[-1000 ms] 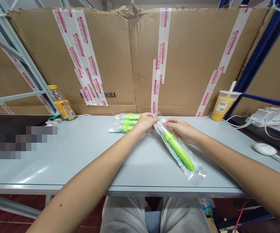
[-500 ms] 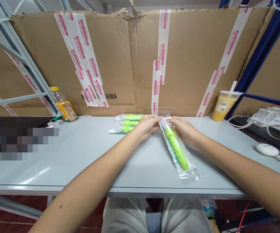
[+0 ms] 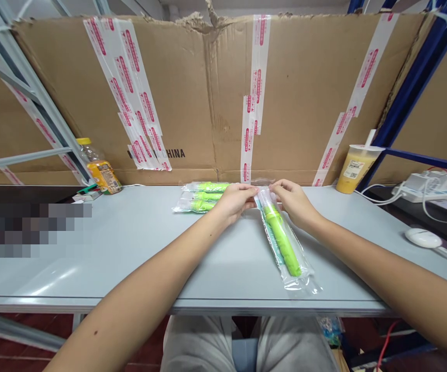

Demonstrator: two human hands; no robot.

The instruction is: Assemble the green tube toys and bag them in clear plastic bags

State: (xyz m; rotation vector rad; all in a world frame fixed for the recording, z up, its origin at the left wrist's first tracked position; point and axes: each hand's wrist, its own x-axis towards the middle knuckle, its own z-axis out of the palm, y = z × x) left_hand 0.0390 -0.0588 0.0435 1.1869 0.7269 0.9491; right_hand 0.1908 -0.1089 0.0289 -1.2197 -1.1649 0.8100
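A long clear plastic bag (image 3: 285,248) with a bright green stick-shaped item inside lies on the grey table (image 3: 130,243), running from the middle toward the front right. My left hand (image 3: 236,200) and my right hand (image 3: 291,199) both pinch the bag's far open end, fingers closed on the plastic, one at each side. Just left of my left hand lie three more bagged green items (image 3: 202,196) in a small stack.
A taped cardboard wall (image 3: 216,93) stands along the table's back edge. A small juice bottle (image 3: 99,168) is at the back left, a cup of yellow drink (image 3: 357,168) at the back right. A white mouse (image 3: 422,237) and a power strip (image 3: 428,187) lie right.
The bag has swung so its near end lies more toward the centre, and its far end has moved back a little with both hands pinching it.
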